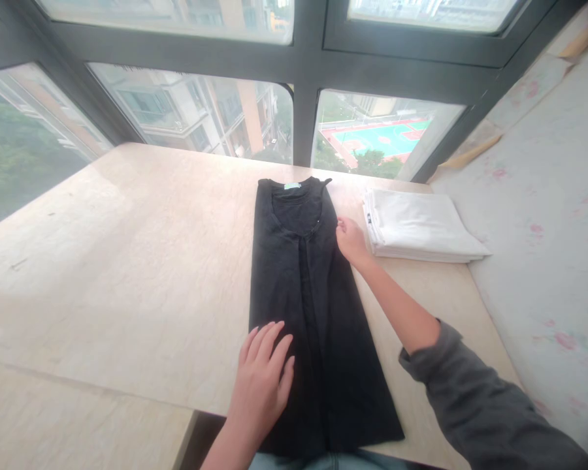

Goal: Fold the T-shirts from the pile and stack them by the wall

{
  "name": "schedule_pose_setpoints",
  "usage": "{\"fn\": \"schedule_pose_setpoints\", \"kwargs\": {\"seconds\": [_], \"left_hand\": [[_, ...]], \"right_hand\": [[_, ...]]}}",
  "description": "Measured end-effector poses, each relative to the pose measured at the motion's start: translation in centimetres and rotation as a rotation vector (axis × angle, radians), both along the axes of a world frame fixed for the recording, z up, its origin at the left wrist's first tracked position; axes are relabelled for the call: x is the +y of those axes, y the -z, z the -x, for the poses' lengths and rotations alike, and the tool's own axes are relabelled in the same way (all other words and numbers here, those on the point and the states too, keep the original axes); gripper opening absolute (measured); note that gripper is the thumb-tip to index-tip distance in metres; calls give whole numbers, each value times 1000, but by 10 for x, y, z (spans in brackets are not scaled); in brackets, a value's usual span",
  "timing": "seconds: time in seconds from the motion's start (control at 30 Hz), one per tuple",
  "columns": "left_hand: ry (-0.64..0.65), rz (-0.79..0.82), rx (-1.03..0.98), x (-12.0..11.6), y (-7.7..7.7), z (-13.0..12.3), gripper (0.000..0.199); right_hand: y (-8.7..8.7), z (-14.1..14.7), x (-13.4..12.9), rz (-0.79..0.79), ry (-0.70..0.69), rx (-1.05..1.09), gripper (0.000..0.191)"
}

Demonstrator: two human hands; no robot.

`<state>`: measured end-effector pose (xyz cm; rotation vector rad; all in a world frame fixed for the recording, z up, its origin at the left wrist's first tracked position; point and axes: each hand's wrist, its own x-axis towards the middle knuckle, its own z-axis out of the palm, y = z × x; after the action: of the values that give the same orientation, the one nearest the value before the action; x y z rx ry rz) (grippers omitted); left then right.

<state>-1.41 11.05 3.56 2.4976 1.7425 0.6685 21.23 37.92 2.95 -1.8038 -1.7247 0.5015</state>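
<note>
A black garment (274,274) with a round neckline and a small light label lies lengthwise on the pale tabletop, its sides folded inward so that two edges meet near the middle. My left hand (264,372) is over its lower left part, fingers extended and slightly apart, holding nothing. At the upper right edge, just below the shoulder, my right hand (350,238) has its fingers closed on the black cloth. The lower hem reaches the near edge of the table.
A stack of folded white cloth (416,222) lies to the right of the garment, against the floral-papered wall (543,261). The pale tabletop (127,274) extends left. Dark window frames (304,117) rise behind its far edge.
</note>
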Motion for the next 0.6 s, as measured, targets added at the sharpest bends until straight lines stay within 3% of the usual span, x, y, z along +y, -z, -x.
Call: {"fn": "schedule_pose_setpoints", "kwargs": {"seconds": [0.13, 0.23, 0.37, 0.5, 0.6], "left_hand": [[-42, 1, -10, 17, 14, -2, 34], [-30, 11, 10, 18, 23, 1, 39], [-9, -42, 19, 18, 31, 6, 40], [-4, -96, 5, 21, 35, 7, 39], [-9, -107, -6, 23, 36, 7, 38]], "right_hand": [[9, 25, 112, 69, 112, -54, 53], [20, 31, 163, 86, 143, -106, 49], [33, 37, 188, 32, 86, -189, 45], [44, 40, 188, -66, -42, -359, 47], [49, 40, 190, -40, -66, -426, 50]]}}
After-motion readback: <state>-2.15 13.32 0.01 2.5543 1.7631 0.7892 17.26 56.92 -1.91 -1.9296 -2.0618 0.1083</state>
